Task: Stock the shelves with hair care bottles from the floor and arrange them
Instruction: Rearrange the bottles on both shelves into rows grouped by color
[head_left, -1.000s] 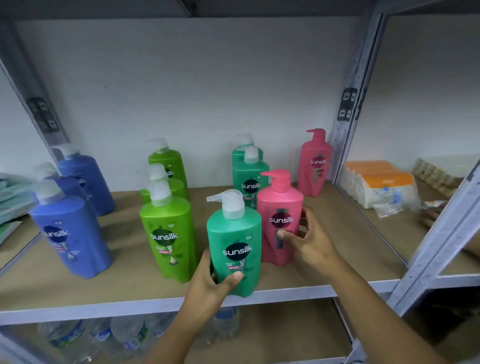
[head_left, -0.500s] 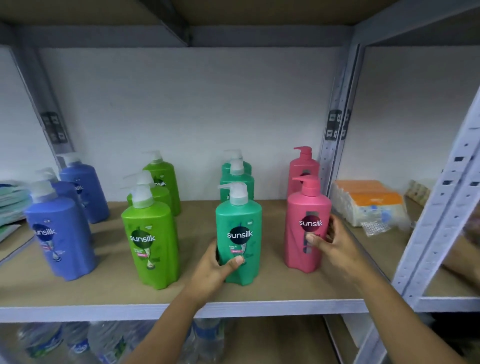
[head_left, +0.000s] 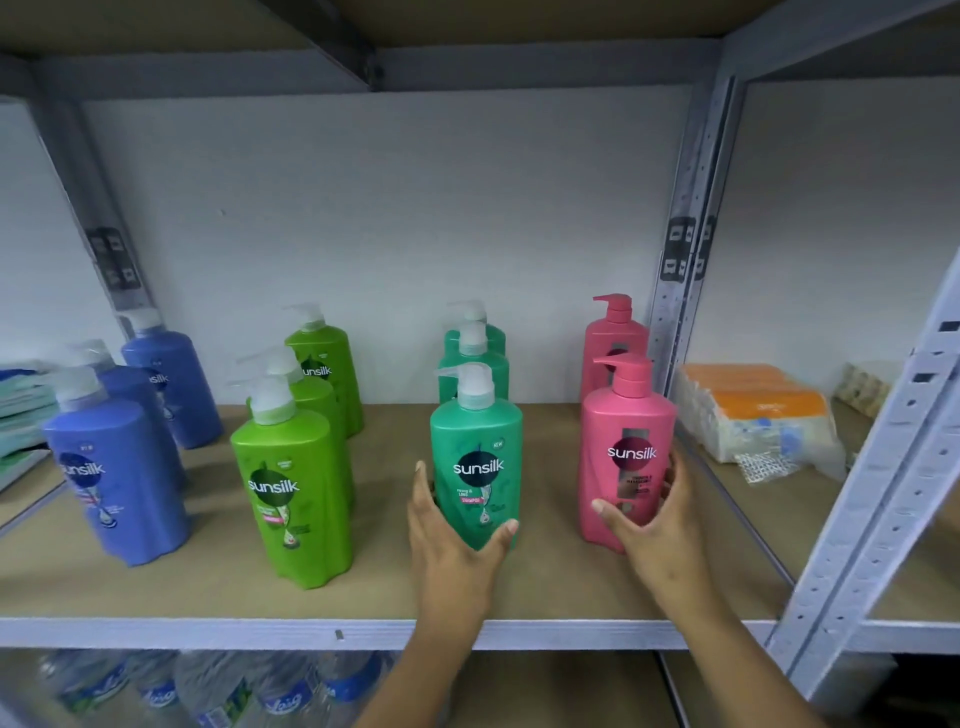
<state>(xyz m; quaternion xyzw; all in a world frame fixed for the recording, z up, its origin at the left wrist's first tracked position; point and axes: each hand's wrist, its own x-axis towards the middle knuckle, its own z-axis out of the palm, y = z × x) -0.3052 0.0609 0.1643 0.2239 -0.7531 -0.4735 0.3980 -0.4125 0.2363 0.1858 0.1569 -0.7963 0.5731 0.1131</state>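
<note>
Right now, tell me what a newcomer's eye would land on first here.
Four colour-sorted rows of pump bottles run front to back on the shelf: blue, lime, teal, pink. At the front, the left hand grips the teal bottle and the right hand grips the pink bottle. An orange-topped pack lies in the next bay to the right.

We see the water bottles (head_left: 218, 691) cut off at the bottom edge, blurred; the rear teal bottle (head_left: 475, 325) hides behind its row.
</note>
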